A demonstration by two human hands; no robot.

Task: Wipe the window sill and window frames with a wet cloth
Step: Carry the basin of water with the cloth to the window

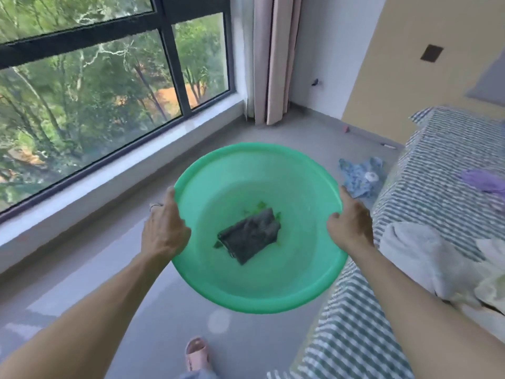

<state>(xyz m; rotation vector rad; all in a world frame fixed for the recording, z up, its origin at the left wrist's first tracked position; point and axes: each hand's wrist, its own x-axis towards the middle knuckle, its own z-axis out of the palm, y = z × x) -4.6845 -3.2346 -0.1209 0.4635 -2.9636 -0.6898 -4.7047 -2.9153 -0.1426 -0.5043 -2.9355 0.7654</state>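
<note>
The big dark-framed window [90,77] is seen filling the left of the view, and its long pale grey sill [114,170] is run diagonally beneath it, from lower left up toward the pink curtain [273,58] in the corner. A bed under a green-and-white striped cover [426,170] is set on the right. Between the two, the round green plastic basin [300,274] is carried above the grey floor, level and held off from the sill.

The basin is gripped on both sides: the left hand [164,231] is curled over the left rim, the right hand [351,222] is curled over the right rim. Neither is free.

The folded dark grey cloth [250,235] is lying on the basin's bottom, about midway between the two hands, its long axis slanted from lower left to upper right, roughly parallel to the sill. The sill lies to the left of the basin, so the left hand is the nearer one to it. By judgement, the basin needs setting down before the cloth can be taken; wiping is not yet begun.
</note>
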